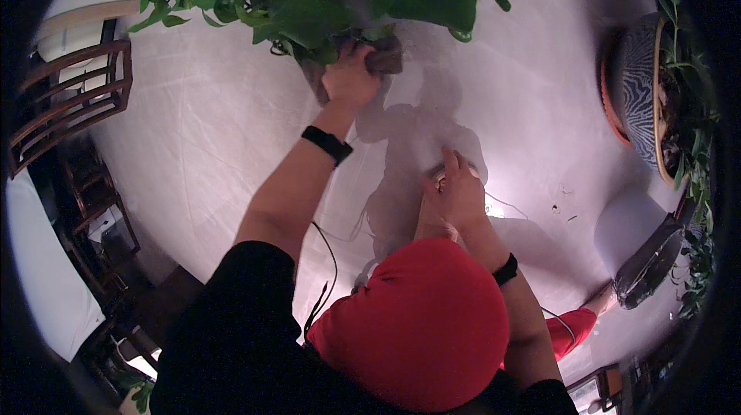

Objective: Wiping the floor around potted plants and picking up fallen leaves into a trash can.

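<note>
My left hand [350, 76], reaching forward, grips the front of a brown tapered plant pot [389, 59]. Broad green leaves [324, 1] spill over the pot and hide its upper part. My right hand [460, 192] is lower down, beside my red-clothed knee [417, 322], bent over a bare foot or shoe. Its fingers point forward; what lies under the palm is mostly hidden, so I cannot tell whether it holds anything. Dark bands [327, 146] circle both wrists.
Pale floor [231, 97] bears my shadow and a thin cable [330, 247]. At right stand a zebra-patterned planter [637, 97] on an orange saucer and a pale bin [628, 230] with a black liner [648, 264]. Wooden chairs [72, 102] stand at left. A red-clothed limb [570, 334] extends rightward.
</note>
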Demonstrator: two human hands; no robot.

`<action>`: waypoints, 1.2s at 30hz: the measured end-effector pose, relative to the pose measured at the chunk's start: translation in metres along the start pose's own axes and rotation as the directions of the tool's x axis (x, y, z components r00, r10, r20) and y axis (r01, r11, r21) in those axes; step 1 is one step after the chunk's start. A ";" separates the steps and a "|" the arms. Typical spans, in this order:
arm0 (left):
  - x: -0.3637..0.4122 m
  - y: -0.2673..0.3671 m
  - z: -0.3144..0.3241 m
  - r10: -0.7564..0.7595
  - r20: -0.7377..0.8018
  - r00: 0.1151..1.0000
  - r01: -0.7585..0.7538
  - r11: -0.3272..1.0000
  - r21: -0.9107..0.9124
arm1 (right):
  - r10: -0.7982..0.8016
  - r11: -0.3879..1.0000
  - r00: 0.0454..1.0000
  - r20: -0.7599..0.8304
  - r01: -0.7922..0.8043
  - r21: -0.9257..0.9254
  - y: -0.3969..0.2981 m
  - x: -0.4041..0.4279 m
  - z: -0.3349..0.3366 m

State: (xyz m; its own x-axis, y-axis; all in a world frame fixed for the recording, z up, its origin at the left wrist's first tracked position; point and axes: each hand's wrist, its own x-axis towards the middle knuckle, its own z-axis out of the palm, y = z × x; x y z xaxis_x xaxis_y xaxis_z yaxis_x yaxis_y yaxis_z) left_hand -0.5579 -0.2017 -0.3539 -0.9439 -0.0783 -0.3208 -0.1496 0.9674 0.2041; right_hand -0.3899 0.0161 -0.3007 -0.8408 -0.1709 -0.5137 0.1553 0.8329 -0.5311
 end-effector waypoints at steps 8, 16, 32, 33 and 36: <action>-0.021 0.116 0.028 0.169 -0.006 0.986 -0.169 0.985 -0.031 | 0.016 0.992 0.998 -0.061 -0.009 0.126 0.019 -0.024 0.002; -0.063 0.168 0.048 0.672 0.140 0.727 -0.653 0.740 -0.159 | 0.026 0.921 0.982 -0.187 0.049 0.386 0.043 -0.017 -0.016; 0.056 0.224 -0.025 0.531 -0.286 0.798 -0.588 0.789 -0.177 | 0.185 0.835 0.923 -0.337 0.034 0.550 0.089 -0.048 -0.024; 0.075 0.229 -0.021 0.535 -0.207 0.819 -0.560 0.825 -0.083 | 0.124 0.864 0.905 -0.406 0.103 0.493 0.089 -0.033 -0.040; 0.121 0.218 0.006 0.565 -0.083 0.821 -0.529 0.808 0.260 | 0.094 0.825 0.897 -0.433 0.173 0.538 0.082 -0.002 -0.082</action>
State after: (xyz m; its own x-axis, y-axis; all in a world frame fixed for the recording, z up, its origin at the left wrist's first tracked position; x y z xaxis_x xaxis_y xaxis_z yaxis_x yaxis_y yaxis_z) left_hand -0.7028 0.0009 -0.3535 -0.8840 0.4621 -0.0709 0.4553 0.8854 0.0940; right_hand -0.4181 0.1274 -0.2879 -0.9637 0.1529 -0.2188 0.2614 0.3740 -0.8898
